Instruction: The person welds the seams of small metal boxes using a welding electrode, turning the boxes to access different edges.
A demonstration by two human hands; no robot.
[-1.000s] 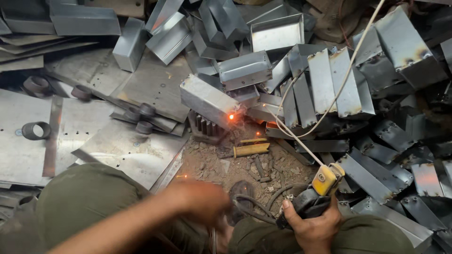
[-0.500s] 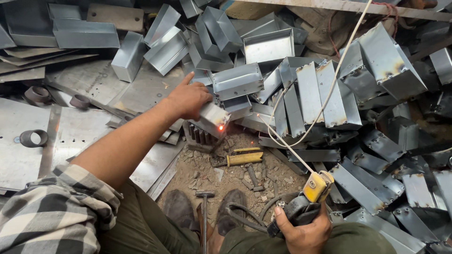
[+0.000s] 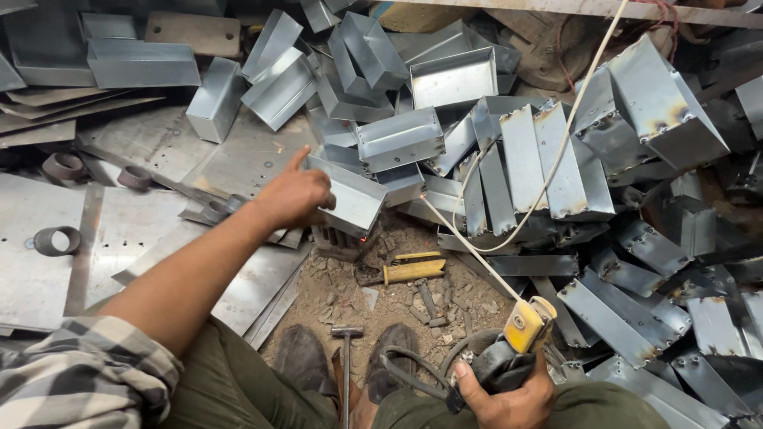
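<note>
My left hand (image 3: 292, 195) reaches forward and grips the near end of a grey sheet-metal box (image 3: 350, 199), index finger raised. The box rests tilted on a dark metal block (image 3: 340, 240), where a small orange spot glows at its lower corner. My right hand (image 3: 502, 396) is low at the bottom right, closed around a black welding holder with a yellow tip (image 3: 526, 326). A thin rod (image 3: 469, 245) runs from that tip up toward the box, and a white cable (image 3: 568, 131) loops away to the upper right.
Several similar metal boxes (image 3: 455, 78) are heaped ahead and to the right. Flat steel sheets (image 3: 119, 230) and short pipe rings (image 3: 56, 240) lie at left. A yellow-handled tool (image 3: 412, 272) and a hammer (image 3: 346, 334) lie on gritty ground near my shoes (image 3: 304, 359).
My left arm swung from my lap out to the box and took hold of it, shifting it slightly left. The glowing spot faded. My right hand stayed low with the holder.
</note>
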